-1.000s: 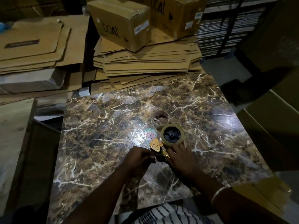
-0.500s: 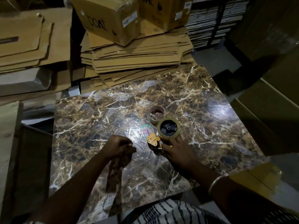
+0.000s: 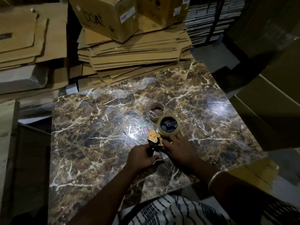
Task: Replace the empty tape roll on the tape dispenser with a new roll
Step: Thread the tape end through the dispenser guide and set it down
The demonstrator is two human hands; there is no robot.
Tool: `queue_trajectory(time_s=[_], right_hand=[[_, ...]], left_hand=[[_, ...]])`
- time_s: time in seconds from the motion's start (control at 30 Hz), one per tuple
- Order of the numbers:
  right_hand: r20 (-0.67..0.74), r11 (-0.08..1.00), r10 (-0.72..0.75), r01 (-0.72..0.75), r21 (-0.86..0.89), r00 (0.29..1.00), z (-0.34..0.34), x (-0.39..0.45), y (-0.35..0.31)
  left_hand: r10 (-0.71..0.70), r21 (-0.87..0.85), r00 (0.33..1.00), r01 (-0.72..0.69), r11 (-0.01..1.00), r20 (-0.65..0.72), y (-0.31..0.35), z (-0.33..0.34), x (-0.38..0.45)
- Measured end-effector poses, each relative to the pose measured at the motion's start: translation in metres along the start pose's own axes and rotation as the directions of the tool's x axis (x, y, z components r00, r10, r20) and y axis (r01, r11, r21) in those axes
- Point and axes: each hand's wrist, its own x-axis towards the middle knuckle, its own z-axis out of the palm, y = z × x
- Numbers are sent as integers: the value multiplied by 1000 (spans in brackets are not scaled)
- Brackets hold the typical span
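On a marble table (image 3: 97, 127), our new roll (image 3: 168, 127) already sits on the tape dispenser (image 3: 154, 138); the empty roll (image 3: 156, 111) lies just beyond. Our right hand (image 3: 178, 147) presses the dispenser with curled fingers, and our left hand (image 3: 141, 157) pinches near its front, seemingly threading tape, the step left.

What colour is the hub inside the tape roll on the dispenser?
Black, inside the tan tape roll, seen from the head camera.

Both forearms are bare, with no sleeves in sight. The right wrist carries a plain, thin metal bangle (image 3: 216, 176) (pale and smooth, no markings visible). At the lower edge shows a white garment (image 3: 170, 210) patterned with dark wavy stripes. The left hand (image 3: 141, 157) and right hand (image 3: 180, 147) wear no gloves or rings.
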Motion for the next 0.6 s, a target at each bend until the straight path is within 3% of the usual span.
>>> queue_trajectory(time_s=[0.37,0.47,0.6], right_hand=[[-36,1000,-8,7,-4,999,3,-1,0],[-23,1000,-1,1,4,1000,3,-1,0],[14,1000,5,-5,14,1000,2,-1,1]], left_hand=[[-71,92,993,80,993,-93,8,17,-7],[-6,96,991,19,995,-130,7,19,-10],[67,-24,983,-72,997,-169,-1,15,-15]])
